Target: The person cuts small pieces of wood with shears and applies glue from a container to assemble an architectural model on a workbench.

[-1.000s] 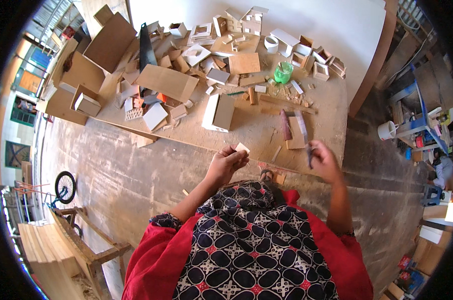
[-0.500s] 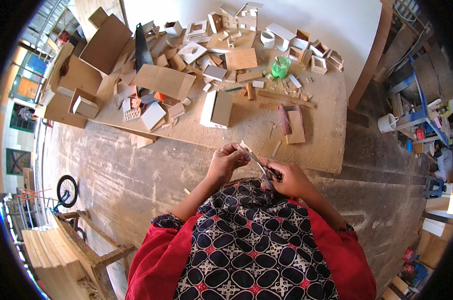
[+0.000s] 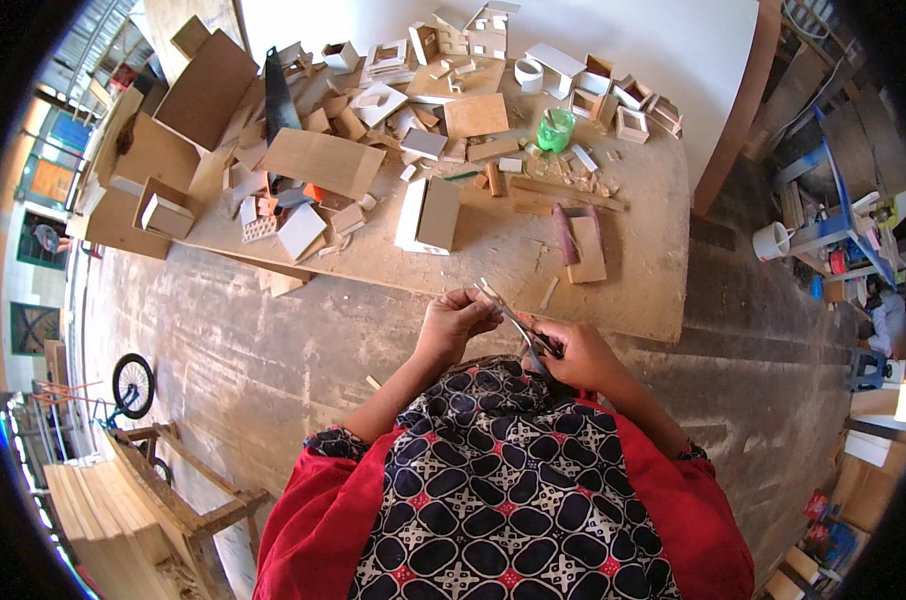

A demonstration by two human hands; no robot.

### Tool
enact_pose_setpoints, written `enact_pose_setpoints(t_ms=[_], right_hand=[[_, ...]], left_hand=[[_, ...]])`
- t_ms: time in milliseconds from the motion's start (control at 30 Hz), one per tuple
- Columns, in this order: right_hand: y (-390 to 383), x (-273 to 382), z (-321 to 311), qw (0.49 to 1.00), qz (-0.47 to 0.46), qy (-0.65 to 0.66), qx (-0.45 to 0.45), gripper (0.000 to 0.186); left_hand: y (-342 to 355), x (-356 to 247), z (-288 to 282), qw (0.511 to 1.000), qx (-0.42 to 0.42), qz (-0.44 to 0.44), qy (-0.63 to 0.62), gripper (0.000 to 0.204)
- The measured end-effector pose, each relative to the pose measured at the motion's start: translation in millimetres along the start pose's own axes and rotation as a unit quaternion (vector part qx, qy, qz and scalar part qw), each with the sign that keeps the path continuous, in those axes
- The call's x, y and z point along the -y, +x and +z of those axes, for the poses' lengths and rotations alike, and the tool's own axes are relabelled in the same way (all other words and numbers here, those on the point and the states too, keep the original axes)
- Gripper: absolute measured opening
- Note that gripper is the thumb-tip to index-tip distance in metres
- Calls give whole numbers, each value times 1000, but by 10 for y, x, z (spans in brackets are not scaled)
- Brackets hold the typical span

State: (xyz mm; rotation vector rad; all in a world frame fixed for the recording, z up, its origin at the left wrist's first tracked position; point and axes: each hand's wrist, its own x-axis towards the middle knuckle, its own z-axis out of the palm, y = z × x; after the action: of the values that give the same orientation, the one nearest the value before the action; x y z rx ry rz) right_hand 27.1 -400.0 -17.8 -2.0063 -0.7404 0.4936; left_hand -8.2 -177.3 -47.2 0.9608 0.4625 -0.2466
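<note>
In front of my chest, just short of the table's near edge, both hands are close together. My right hand is closed round the dark handles of a pair of scissors. The long grey blades slant up and left, past the fingers of the other hand. My left hand is pinched beside the blade tips; whatever sits between its fingertips is too small to name. On the table beyond stands a small white and brown model house. To its right lies a wooden block with a dark red rolled edge.
The wooden table carries many offcuts, a handsaw, a green plastic cup, a larger model house and several small open boxes. A wooden frame stands at lower left. A bicycle wheel is on the floor beyond.
The view has shifted slightly, so the table's things sit a little further left. Both hands keep nearly the same pose; the pale bit at the blade tips looks narrower now.
</note>
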Motion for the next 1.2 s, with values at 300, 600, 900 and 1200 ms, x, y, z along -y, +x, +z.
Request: enact_pose_setpoints(t_ms=[300,600,900,1200], right_hand=[[-5,38,-116,998,47,36,37,36],[49,-219,-137,996,62,47,46,26],[187,-700,-44,992,61,109,6,37],[212,-743,-140,989,85,118,5,35]], left_hand=[[41,-47,34,999,10,-17,30,11],[210,-107,106,997,-2,-27,74,16],[575,-82,177,998,9,-22,61,18],[771,-33,230,995,11,-41,93,13]])
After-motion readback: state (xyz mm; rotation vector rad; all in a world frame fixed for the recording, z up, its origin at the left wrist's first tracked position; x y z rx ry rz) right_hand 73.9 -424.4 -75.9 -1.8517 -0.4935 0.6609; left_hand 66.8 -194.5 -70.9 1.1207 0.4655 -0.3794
